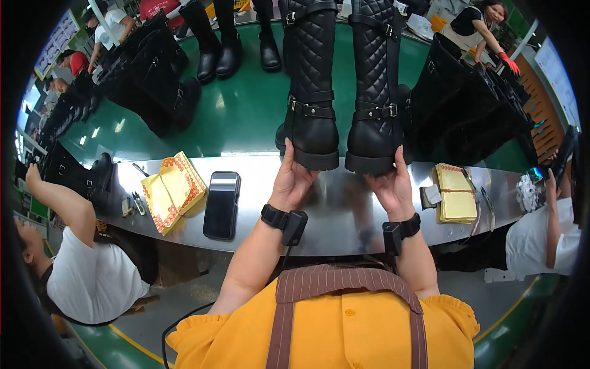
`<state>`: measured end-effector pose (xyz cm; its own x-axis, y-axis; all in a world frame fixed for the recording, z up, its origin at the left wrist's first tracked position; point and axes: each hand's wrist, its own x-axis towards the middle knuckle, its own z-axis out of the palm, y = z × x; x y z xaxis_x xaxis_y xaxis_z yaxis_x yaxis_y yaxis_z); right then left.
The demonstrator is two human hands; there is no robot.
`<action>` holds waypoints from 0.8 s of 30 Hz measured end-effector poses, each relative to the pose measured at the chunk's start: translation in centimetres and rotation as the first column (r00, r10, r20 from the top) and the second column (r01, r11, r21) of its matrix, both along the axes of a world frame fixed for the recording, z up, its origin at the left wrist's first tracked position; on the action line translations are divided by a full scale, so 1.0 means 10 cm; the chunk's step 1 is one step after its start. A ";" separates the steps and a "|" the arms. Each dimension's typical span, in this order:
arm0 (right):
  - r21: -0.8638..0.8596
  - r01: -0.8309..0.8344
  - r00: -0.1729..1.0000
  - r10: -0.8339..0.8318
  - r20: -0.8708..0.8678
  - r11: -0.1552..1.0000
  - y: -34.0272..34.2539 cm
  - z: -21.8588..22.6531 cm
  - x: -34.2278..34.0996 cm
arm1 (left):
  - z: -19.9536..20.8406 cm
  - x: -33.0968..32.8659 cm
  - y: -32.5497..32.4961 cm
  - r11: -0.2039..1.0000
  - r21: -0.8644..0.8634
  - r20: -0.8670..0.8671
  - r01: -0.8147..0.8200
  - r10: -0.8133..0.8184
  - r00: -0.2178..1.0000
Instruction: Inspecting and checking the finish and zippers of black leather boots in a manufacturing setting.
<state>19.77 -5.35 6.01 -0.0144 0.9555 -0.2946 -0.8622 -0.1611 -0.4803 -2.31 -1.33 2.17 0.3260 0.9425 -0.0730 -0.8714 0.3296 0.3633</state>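
Note:
Two tall black quilted boots with buckled straps stand side by side before me, heels toward me, over the line where the metal bench meets the green surface. My left hand (pixel 294 176) grips the left boot (pixel 312 80) at its heel, fingers under the sole and thumb up the side. Likewise, my right hand (pixel 391 186) holds the right boot (pixel 373 80) by the heel, its thumb along the outer side. The fingers are partly hidden beneath the soles. Each wrist wears a black strap with a small box.
A black phone (pixel 222 205) and yellow paper stack (pixel 174 192) lie left on the metal bench (pixel 332 237); another paper stack (pixel 456 194) and scissors (pixel 487 200) lie right. More black boots (pixel 147 83) crowd the green surface (pixel 246 111). Co-workers sit at both sides.

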 end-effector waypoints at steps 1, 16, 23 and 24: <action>-0.006 0.001 1.000 -0.001 0.001 1.000 0.01 0.00 0.00 | -0.01 0.00 0.01 1.000 -0.006 0.001 0.001 -0.001 1.000; 0.065 0.031 0.992 -0.039 0.120 0.997 -0.05 -0.09 -0.05 | -0.13 0.01 0.03 0.999 0.053 -0.088 0.010 -0.005 0.996; 0.092 0.086 0.986 -0.098 0.137 0.992 -0.14 -0.17 -0.03 | -0.17 -0.06 -0.03 0.996 0.084 -0.031 -0.018 0.021 0.999; 0.098 0.087 0.985 -0.101 0.138 0.991 -0.16 -0.16 -0.04 | -0.18 -0.06 -0.02 0.996 0.082 -0.018 -0.024 0.025 1.000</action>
<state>19.41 -6.95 4.37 0.1125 0.9736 -0.1985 -0.7932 -0.0323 -0.6081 -2.92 -1.57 0.37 0.3020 0.9533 -0.0012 -0.8714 0.2766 0.4052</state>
